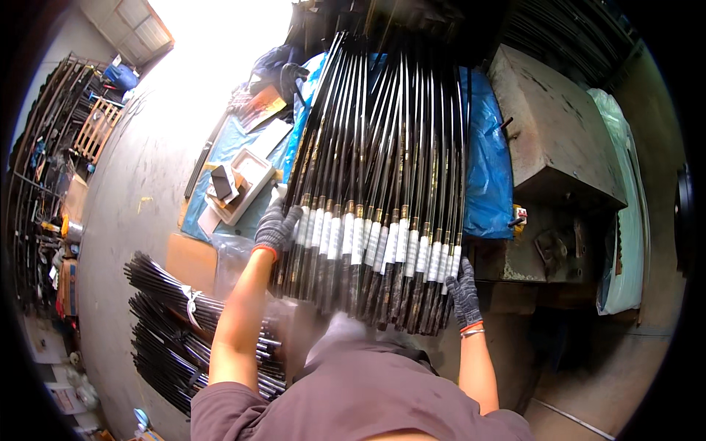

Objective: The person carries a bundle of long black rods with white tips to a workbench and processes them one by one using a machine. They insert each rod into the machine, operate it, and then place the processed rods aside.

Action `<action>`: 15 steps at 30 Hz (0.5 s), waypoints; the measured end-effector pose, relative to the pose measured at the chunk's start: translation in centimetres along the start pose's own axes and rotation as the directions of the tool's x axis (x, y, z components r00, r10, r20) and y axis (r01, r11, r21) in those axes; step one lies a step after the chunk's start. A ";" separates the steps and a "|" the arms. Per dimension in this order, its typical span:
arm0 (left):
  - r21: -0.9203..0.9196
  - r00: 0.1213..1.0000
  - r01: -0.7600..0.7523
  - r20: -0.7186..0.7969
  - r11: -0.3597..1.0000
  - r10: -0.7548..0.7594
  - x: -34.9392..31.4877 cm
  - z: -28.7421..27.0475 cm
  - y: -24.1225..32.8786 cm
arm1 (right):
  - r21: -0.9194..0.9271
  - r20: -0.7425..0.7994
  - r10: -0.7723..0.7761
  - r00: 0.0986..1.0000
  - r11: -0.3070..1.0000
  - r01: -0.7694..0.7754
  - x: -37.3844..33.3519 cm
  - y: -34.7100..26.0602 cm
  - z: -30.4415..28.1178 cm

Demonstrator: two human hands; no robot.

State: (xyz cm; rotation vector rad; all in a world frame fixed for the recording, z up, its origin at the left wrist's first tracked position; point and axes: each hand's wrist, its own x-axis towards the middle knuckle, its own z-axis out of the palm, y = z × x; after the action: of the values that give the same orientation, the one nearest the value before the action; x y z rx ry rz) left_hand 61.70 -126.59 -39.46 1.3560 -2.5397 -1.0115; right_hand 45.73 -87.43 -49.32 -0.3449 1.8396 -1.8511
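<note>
A wide row of long, thin black rods (pixel 368 162) lies fanned out in front of me, their near ends pointing at my body. White wrapped bands (pixel 353 235) circle many of them a little above the near ends, some with gold marks beside the band. My left hand (pixel 276 228), in a grey knit glove with an orange cuff, closes on the row's left edge. At the right edge my right hand (pixel 465 294), gloved alike, holds the outermost rods near their bands. Parts of the fingers on both hands are hidden against the rods.
Tied bundles of black rods (pixel 176 331) lie lower left. Blue plastic sheeting (pixel 487 162) covers the surface beside the row. A white tray (pixel 254 176) with a phone-like dark object stands left. A large metal box (pixel 555 132) stands right. Crowded shelving (pixel 44 162) lines the far left.
</note>
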 end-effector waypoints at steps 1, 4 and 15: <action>-0.061 0.998 0.063 0.036 0.996 -0.061 0.8 0.7 -3.1 | -0.043 0.067 0.000 0.998 0.999 0.003 0.1 -1.1 0.3; -0.312 0.984 0.094 0.172 0.946 -0.041 2.6 1.3 -5.8 | -0.138 0.090 0.018 0.996 0.990 -0.005 1.4 -1.3 1.1; -0.834 0.839 0.313 0.467 0.455 0.280 2.8 8.5 -3.5 | 0.279 0.222 0.040 0.974 0.955 -0.103 3.6 -2.4 4.0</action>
State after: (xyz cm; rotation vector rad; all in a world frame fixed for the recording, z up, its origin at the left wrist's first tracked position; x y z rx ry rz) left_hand 59.32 -125.75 -48.78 0.7655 -1.5553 -2.5512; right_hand 44.36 -92.81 -47.35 -0.3509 1.3965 -1.9166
